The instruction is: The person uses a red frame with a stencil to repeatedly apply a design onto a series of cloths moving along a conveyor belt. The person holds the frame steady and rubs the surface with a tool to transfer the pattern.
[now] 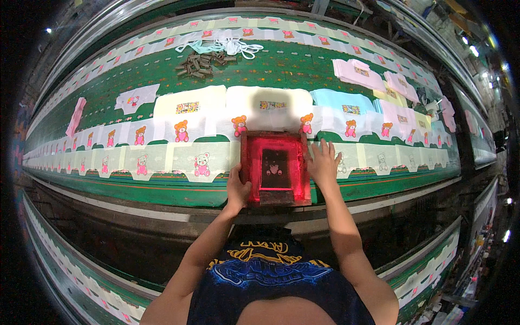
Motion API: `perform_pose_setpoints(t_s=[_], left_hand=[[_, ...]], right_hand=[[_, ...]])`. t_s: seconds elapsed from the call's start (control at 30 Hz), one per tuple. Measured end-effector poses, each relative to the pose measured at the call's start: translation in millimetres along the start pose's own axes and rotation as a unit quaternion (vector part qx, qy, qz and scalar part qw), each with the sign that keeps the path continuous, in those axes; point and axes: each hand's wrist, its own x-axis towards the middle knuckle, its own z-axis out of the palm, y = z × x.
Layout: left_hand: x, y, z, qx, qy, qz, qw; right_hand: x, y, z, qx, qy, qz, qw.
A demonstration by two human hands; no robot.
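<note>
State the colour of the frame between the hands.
The frame is red, darker at its outer edges: best in the head view.

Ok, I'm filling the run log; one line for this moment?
red frame: over green table | left hand: gripping left side | right hand: at right side, fingers spread

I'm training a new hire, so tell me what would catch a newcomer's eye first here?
The vivid red frame at the center stands out first, the left hand gripping its left side and the right hand spread at its right. Rows of bear-printed cloth pieces run to both sides along the green table. Farther back lie a heap of dark tubes and pale tangled straps.
</note>
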Motion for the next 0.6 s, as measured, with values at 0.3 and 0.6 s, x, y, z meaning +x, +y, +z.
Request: perform_pose_setpoints(t_s=[0.3,0.6], left_hand=[[-1.3,2.0,-2.3,-0.042,-0.029,-0.029,0.998],[-0.2,7.3,-4.5,-0.070,-0.034,-0.036,0.996]], right_hand=[[-109.9,-23.7,-9.0,0.234,-0.124,-0.258,0.929],[-97.0,-42.1,29.3,0.215,-0.074,-0.224,0.948]])
